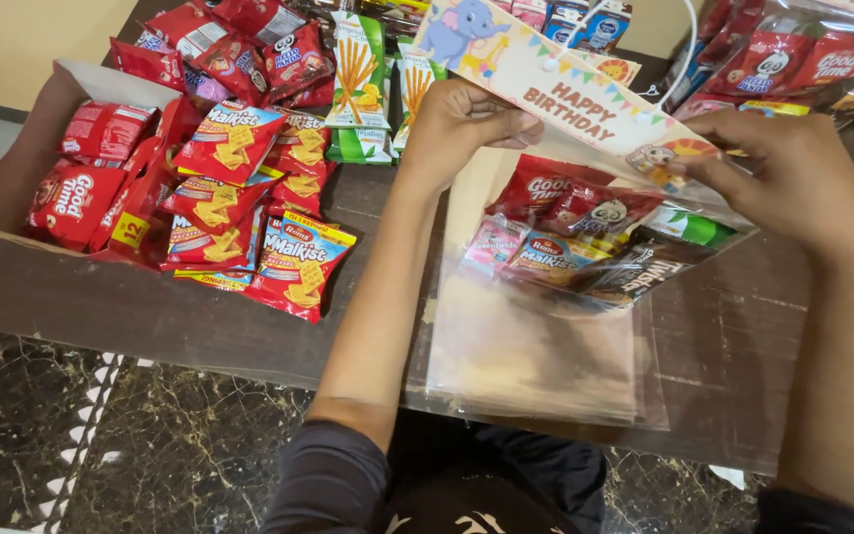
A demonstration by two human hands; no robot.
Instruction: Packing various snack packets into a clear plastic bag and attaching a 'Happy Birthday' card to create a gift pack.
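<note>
Both hands close a filled clear treat bag under its printed card topper.

The left hand point(462, 124) pinches the left end of the card topper point(565, 84), fingers curled tight on it; the right hand point(793, 173) pinches the right end the same way. The clear bag point(595, 242) hangs between and just below both hands, over a stack of empty bags point(536, 356) on the table point(150, 316). To do this well, I judge both pinches should stay level and keep the bag mouth flat inside the fold, so the snacks sit low. Loose snack packets point(249, 198) lie well left of the left hand.
</note>
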